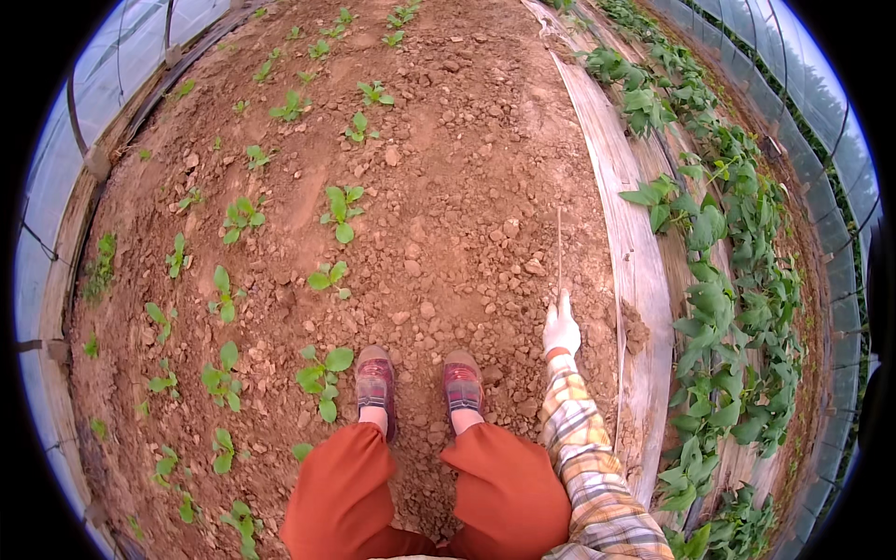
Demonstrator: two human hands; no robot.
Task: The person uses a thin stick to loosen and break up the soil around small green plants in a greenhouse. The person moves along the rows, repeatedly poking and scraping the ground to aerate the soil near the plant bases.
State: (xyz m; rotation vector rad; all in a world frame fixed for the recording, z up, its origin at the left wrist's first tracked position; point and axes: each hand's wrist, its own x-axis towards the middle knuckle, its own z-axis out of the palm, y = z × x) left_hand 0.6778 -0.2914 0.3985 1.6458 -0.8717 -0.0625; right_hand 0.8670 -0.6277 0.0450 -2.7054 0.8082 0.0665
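My right hand (562,332), in a white glove, grips the near end of a thin brownish stick (559,252). The stick points away from me over bare soil, and I cannot tell whether its far tip touches the ground. A plaid sleeve (584,434) covers that arm. My left hand is out of view. Before my shoes (375,381) lies cloddy reddish-brown soil (448,231). A leafy green seedling (324,378) grows just left of my left shoe.
Rows of small seedlings (241,218) run along the left. On the right, pale plastic mulch film (640,294) borders the soil, with a clump of dirt (634,327) on it. Denser leafy plants (710,308) grow beyond. Greenhouse plastic walls (52,189) stand at both sides.
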